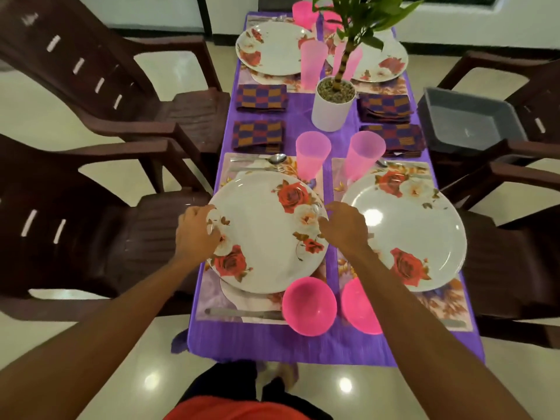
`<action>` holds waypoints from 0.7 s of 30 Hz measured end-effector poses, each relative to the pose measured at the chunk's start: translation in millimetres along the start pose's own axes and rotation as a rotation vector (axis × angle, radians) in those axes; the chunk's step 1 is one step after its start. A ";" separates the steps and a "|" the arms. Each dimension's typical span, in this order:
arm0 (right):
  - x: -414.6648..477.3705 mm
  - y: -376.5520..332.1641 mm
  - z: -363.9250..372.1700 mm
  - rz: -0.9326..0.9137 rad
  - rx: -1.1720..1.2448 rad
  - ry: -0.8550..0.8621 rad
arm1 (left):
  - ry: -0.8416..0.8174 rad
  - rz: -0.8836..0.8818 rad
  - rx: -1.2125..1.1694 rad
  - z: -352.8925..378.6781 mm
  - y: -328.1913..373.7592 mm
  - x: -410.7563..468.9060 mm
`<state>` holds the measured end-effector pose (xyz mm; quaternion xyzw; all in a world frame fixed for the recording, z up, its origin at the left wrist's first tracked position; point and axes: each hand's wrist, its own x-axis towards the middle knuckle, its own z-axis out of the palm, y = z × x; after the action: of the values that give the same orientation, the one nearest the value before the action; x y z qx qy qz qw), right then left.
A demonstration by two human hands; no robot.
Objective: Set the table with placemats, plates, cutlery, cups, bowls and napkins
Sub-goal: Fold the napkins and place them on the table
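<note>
A white plate with red roses (266, 231) lies on the near left placemat (212, 295). My left hand (195, 231) grips its left rim and my right hand (344, 227) touches its right rim. A second rose plate (415, 234) rests on the near right placemat. Two pink bowls (309, 306) (359, 307) stand at the near edge. Pink cups (312, 154) (365, 154) stand beyond the plates. A spoon and fork (266, 163) lie above the left plate, a knife (242, 313) below it. Checked napkins (259, 136) (394, 139) lie in the middle.
A white pot with a plant (333, 107) stands mid-table on the purple cloth (272, 347). Two more plates (269, 48) and pink cups (312, 63) are at the far end. Dark brown chairs (91, 213) flank the table; a grey tub (472, 122) sits on the right chair.
</note>
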<state>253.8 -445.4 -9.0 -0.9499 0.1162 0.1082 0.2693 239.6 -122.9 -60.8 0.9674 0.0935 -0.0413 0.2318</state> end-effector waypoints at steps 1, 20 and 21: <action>0.7 4.5 4.3 0.020 -0.033 -0.013 | -0.024 -0.032 0.020 0.3 -1.6 0.5; 27.1 15.0 36.1 0.201 0.009 0.032 | -0.059 -0.130 -0.325 -8.4 -5.5 26.2; 27.1 14.5 35.4 0.199 0.033 0.054 | -0.028 -0.088 -0.250 -6.9 -5.8 26.8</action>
<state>270.4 -442.8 -52.7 -0.9316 0.2191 0.1068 0.2696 264.9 -110.4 -60.5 0.9253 0.1370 -0.0531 0.3497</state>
